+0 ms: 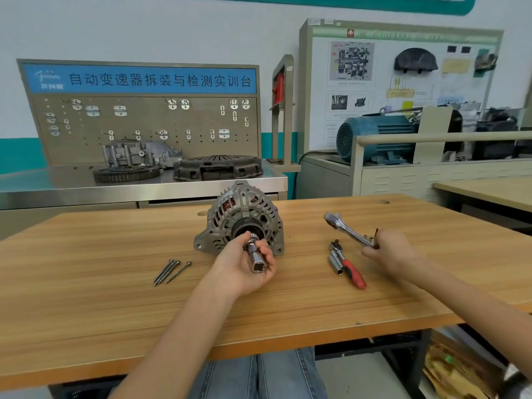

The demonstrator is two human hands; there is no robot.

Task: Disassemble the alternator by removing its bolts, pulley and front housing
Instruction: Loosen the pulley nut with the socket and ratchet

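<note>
Lighting: bright, even, diffuse — source not visible. Shadows soft and short; a faint one on the wooden table (115, 283) under the alternator (240, 217). Mild glare on the steel bench top (72, 182) behind the alternator, and on the chrome socket (257, 259) just in front of it. Wide-angle distortion — straight lines far from the alternator bow. Slight overall softness; lower right corner smeared.

alternator (240, 217): 1 | long bolts (169, 272): 3 | ratchet wrench (347, 230): 1 | sockets (257, 257): 2 | red-handled tool (349, 269): 1 | hands (244, 266): 2
</note>
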